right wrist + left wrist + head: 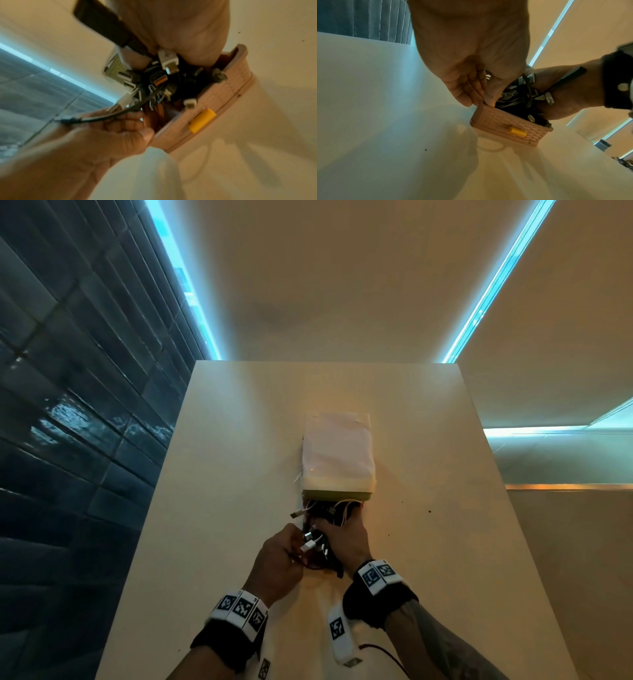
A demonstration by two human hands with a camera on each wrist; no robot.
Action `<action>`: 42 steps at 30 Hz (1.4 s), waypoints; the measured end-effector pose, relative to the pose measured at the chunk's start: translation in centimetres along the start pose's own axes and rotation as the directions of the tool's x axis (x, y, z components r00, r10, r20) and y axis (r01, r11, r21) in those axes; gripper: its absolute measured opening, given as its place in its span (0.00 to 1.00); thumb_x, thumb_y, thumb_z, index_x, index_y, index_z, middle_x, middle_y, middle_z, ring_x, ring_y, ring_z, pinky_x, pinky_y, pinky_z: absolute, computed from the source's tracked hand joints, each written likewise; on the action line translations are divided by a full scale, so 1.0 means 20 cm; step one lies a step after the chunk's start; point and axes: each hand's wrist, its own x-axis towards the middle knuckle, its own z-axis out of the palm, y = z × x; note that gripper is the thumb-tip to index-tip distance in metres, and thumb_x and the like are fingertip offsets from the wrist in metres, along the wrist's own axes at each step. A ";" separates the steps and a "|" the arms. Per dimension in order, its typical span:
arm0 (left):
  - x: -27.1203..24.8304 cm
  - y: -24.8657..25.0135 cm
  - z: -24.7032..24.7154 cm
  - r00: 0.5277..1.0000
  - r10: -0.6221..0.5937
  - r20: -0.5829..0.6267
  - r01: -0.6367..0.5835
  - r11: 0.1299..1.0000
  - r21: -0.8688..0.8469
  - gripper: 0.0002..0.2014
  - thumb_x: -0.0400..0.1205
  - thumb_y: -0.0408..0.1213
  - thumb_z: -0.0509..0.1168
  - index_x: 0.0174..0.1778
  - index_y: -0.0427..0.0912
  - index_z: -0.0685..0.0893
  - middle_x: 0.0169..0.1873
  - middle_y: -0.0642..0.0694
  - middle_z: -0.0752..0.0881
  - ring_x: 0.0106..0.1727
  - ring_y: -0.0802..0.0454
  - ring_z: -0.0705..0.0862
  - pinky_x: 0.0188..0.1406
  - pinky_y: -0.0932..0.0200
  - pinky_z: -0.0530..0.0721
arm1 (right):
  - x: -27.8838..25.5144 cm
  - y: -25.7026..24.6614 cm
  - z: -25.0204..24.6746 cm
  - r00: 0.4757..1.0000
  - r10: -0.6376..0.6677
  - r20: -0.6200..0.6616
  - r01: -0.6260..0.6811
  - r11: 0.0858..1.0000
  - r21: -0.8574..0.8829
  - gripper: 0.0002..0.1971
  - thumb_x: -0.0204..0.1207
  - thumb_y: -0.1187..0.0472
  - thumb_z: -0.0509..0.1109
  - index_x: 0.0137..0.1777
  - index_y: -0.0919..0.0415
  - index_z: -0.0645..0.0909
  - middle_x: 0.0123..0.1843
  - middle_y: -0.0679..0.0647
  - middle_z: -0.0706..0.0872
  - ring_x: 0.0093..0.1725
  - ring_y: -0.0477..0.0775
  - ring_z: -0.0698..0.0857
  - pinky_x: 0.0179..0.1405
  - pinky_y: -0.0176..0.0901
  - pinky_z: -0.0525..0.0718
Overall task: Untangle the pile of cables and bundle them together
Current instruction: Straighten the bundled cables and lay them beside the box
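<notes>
Both hands at the cable pile, untangling step barely begun.
Left hand pinches one black cable; right hand clutches the cable pile in a tan basket on the surface. Next, likely: draw that strand free. Wrist views alone show basket; head view shows cloth-covered box beyond.

A tangled pile of black and white cables lies in a shallow tan brick-patterned plastic drawer, which stands pulled out on the near side of a cloth-covered box at the middle of the pale table. The left hand is at the drawer's left end and the right hand at its right, both in the pile. A small yellow knob sits on the drawer's near wall.
</notes>
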 end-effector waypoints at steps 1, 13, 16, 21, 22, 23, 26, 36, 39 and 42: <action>0.00 -0.01 0.00 1.000 -0.002 -0.003 0.002 1.000 0.005 0.13 0.68 0.26 0.69 0.42 0.48 0.79 0.33 0.54 0.87 0.35 0.60 0.85 0.35 0.48 0.86 | -0.01 -0.01 0.01 1.000 -0.013 -0.005 0.013 0.999 -0.029 0.35 0.69 0.53 0.78 0.71 0.56 0.64 0.58 0.49 0.82 0.57 0.58 0.84 0.51 0.45 0.80; 0.07 -0.01 0.06 0.998 0.049 -0.026 -0.048 0.998 0.039 0.42 0.72 0.43 0.74 0.81 0.47 0.62 0.77 0.47 0.67 0.76 0.58 0.71 0.69 0.68 0.72 | -0.03 -0.01 0.04 0.971 -0.235 -0.054 0.210 0.936 -0.283 0.45 0.67 0.33 0.65 0.76 0.63 0.59 0.73 0.60 0.68 0.71 0.61 0.70 0.74 0.56 0.73; 0.04 0.00 0.07 0.994 0.088 -0.066 -0.077 0.984 0.160 0.40 0.71 0.36 0.73 0.81 0.46 0.66 0.76 0.50 0.68 0.73 0.57 0.73 0.65 0.64 0.79 | -0.06 -0.03 -0.02 0.975 -0.222 0.027 0.220 0.923 -0.317 0.34 0.75 0.42 0.67 0.74 0.60 0.62 0.70 0.59 0.70 0.70 0.62 0.72 0.71 0.57 0.75; -0.02 0.03 0.10 0.979 0.194 -0.056 -0.164 0.927 0.338 0.39 0.66 0.23 0.66 0.77 0.41 0.73 0.71 0.45 0.75 0.71 0.48 0.76 0.60 0.55 0.86 | -0.19 -0.02 -0.16 0.939 -0.337 0.068 0.330 0.828 -0.454 0.29 0.78 0.52 0.68 0.75 0.57 0.63 0.69 0.55 0.72 0.66 0.55 0.73 0.64 0.45 0.78; -0.02 0.04 0.11 0.976 0.207 -0.062 -0.174 0.923 0.344 0.39 0.65 0.22 0.66 0.76 0.39 0.74 0.69 0.44 0.77 0.70 0.48 0.76 0.59 0.56 0.86 | -0.21 -0.01 -0.19 0.929 -0.366 0.062 0.348 0.802 -0.486 0.32 0.77 0.53 0.69 0.78 0.57 0.61 0.72 0.54 0.70 0.67 0.54 0.72 0.65 0.44 0.77; -0.02 0.05 0.11 0.973 0.219 -0.069 -0.182 0.921 0.345 0.38 0.64 0.21 0.67 0.75 0.38 0.75 0.68 0.44 0.78 0.69 0.48 0.77 0.58 0.58 0.86 | -0.23 0.01 -0.21 0.918 -0.392 0.065 0.368 0.780 -0.506 0.35 0.77 0.55 0.69 0.81 0.56 0.57 0.74 0.53 0.67 0.68 0.54 0.70 0.66 0.44 0.77; -0.03 0.06 0.12 0.973 0.220 -0.075 -0.182 0.922 0.340 0.38 0.63 0.18 0.69 0.73 0.38 0.77 0.66 0.44 0.79 0.69 0.48 0.77 0.57 0.63 0.85 | -0.25 0.05 -0.25 0.870 -0.452 0.196 0.472 0.655 -0.590 0.40 0.78 0.63 0.64 0.85 0.51 0.47 0.84 0.50 0.52 0.71 0.55 0.67 0.69 0.45 0.77; -0.04 0.07 0.13 0.971 0.228 0.070 -0.238 0.911 0.336 0.33 0.68 0.28 0.73 0.72 0.39 0.78 0.68 0.43 0.79 0.65 0.47 0.83 0.57 0.61 0.86 | -0.19 0.07 -0.32 0.883 -0.363 0.298 0.469 0.653 -0.595 0.34 0.77 0.64 0.62 0.82 0.52 0.55 0.78 0.51 0.59 0.63 0.54 0.75 0.53 0.44 0.86; -0.03 0.12 0.10 0.966 0.246 0.074 -0.252 0.850 0.463 0.27 0.70 0.40 0.67 0.68 0.42 0.81 0.64 0.45 0.82 0.62 0.46 0.82 0.56 0.52 0.86 | -0.21 0.11 -0.35 0.919 -0.368 0.145 0.381 0.729 -0.569 0.24 0.81 0.56 0.62 0.76 0.53 0.65 0.71 0.50 0.68 0.58 0.53 0.82 0.50 0.45 0.88; -0.02 0.11 0.09 0.968 0.249 0.023 -0.232 0.856 0.463 0.25 0.73 0.45 0.61 0.65 0.44 0.83 0.68 0.44 0.78 0.68 0.44 0.75 0.61 0.52 0.81 | -0.24 0.16 -0.40 0.955 -0.260 0.144 0.294 0.761 -0.578 0.19 0.83 0.54 0.63 0.72 0.55 0.75 0.60 0.51 0.78 0.55 0.51 0.82 0.52 0.39 0.81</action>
